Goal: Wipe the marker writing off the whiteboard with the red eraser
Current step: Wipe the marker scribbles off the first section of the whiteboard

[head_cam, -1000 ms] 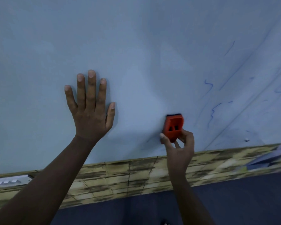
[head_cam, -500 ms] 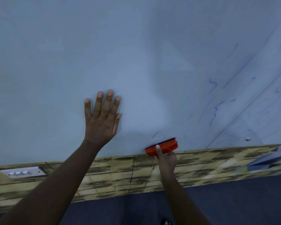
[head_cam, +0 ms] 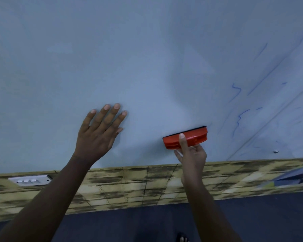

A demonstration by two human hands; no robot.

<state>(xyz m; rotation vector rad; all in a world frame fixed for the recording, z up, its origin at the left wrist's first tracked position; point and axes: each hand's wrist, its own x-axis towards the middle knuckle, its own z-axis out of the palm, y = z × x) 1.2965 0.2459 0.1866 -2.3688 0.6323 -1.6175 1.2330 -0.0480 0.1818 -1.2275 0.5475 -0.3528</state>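
The red eraser (head_cam: 185,139) is held against the whiteboard (head_cam: 147,58) by the right hand (head_cam: 191,154). The grip is closed around the eraser: the thumb is laid over its red back and the other fingers are curled under its lower edge. The eraser lies long side across, a little tilted, with its dark pad pressed to the board near the board's bottom edge.

To the left of the grip, well apart from it, the left hand (head_cam: 98,135) is laid flat on the whiteboard, fingers straight and slightly spread; nothing is held by it.

To the right of the grip and above it, blue marker writing (head_cam: 239,119) is seen on the board: short curly strokes and some long faint slanted lines. A small light spot (head_cam: 275,151) is seen on the board to the lower right of the grip; what it is cannot be told. The part of the board above and to the left of the grip is pale grey-blue.

Just below the grip, the wall is covered by a band with a yellow and dark brick pattern (head_cam: 129,186). Far to the left of the grip, a white switch plate (head_cam: 30,179) is fixed on this band. Below the band, a dark blue floor (head_cam: 147,224) is seen, and toes of a foot (head_cam: 184,239) are seen at the bottom edge. At the right edge, a blurred blue-grey shape (head_cam: 297,175) is seen over the band.
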